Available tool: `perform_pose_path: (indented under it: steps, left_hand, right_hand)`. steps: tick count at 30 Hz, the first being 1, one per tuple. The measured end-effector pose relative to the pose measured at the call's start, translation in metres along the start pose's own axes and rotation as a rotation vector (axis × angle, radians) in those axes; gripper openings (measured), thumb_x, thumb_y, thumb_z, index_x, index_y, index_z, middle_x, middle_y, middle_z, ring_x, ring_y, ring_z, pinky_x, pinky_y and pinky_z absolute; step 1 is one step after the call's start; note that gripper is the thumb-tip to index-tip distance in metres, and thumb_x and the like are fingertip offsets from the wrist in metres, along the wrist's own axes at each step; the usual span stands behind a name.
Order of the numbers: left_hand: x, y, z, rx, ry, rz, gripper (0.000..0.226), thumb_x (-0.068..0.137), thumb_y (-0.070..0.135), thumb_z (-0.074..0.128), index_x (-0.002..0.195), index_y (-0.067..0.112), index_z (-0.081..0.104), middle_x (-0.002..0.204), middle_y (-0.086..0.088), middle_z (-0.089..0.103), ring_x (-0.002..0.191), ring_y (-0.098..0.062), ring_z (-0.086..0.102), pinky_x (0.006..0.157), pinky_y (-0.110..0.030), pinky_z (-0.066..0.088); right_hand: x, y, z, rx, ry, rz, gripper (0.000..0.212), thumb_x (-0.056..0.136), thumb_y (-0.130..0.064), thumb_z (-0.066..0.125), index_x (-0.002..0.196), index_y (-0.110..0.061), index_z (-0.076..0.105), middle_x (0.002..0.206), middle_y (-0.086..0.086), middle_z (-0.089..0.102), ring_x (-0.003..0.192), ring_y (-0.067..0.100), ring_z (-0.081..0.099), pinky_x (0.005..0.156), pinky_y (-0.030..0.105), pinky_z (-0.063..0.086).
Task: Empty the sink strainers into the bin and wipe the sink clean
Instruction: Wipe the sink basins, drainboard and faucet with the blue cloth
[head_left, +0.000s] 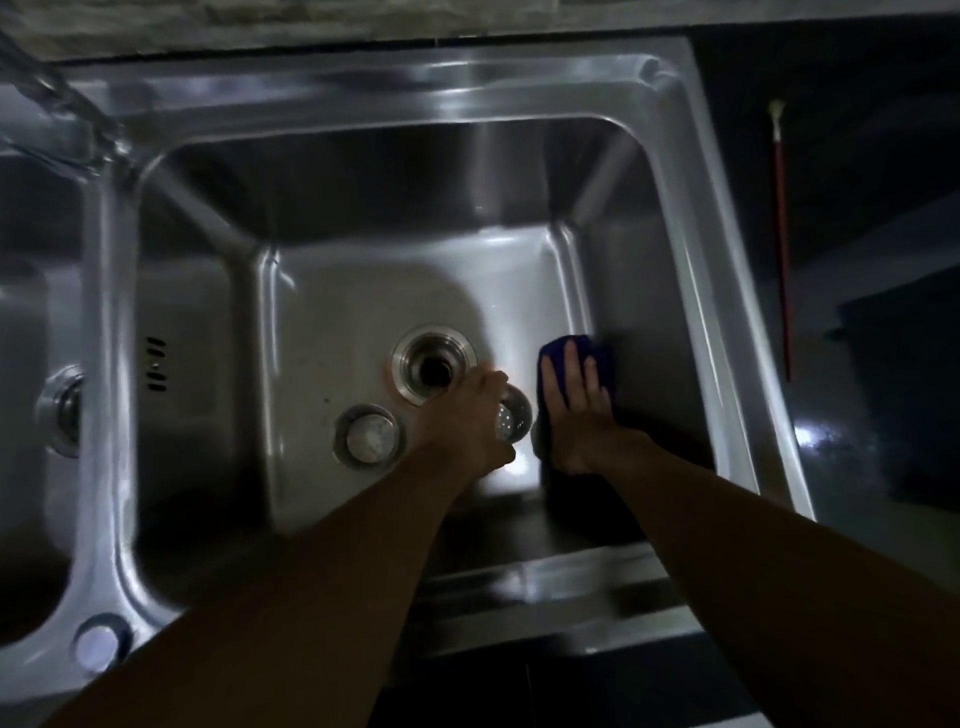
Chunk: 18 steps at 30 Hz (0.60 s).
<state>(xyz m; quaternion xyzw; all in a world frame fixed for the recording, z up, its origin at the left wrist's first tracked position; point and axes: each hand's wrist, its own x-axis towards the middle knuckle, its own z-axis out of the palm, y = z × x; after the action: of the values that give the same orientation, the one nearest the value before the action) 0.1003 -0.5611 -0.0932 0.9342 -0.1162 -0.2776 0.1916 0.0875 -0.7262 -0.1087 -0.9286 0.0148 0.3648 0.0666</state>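
Nearest us, both forearms reach down from the front rim into the right basin of the sink (719, 249). Our left hand (470, 415) sits low over the middle of the basin floor, its back toward us and its fingers curled down around the strainer (514, 418). The strainer's perforated metal cup shows just at the right side of that hand, between our two hands. Our right hand (576, 410) lies flat with fingers straight and slightly spread, pressing the cloth (597, 353) onto the floor close to the right wall. The blue cloth shows past the fingertips and along both sides of the palm.

To the left of the left hand, a round metal plug (370, 434) lies on the basin floor, apart from the hand. Just beyond the left hand's knuckles the drain (434, 366) stands open, dark inside its steel ring.

Farther left, across the divider, the left basin shows its own drain (62, 410). At the far left corner the tap (62, 104) appears blurred. On the dark counter (857, 130) right of the sink lies a thin red stick (782, 234).
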Motion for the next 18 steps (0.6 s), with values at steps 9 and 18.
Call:
perform_pose_path:
  steps: [9,18]
  left_hand:
    - [0.059,-0.008,-0.043,-0.297,0.329,-0.095,0.079,0.073,0.032,0.080,0.142,0.027,0.042,0.141,-0.001,0.043,0.123,-0.025,0.051,0.097,-0.041,0.051]
    - [0.120,0.001,-0.055,-0.348,0.362,-0.093,0.089,0.072,0.030,0.081,0.148,0.024,0.036,0.146,-0.001,0.041,0.129,-0.024,0.048,0.101,-0.044,0.052]
  right_hand:
    - [0.010,-0.002,0.017,0.041,0.090,0.015,0.100,0.091,-0.032,0.051,0.153,-0.024,-0.027,0.160,0.008,-0.034,0.150,0.037,-0.023,0.122,0.053,-0.001]
    - [0.017,-0.004,0.025,0.025,0.126,0.028,0.115,0.083,-0.034,0.063,0.152,-0.025,-0.029,0.159,0.008,-0.037,0.149,0.038,-0.026,0.121,0.053,-0.005]
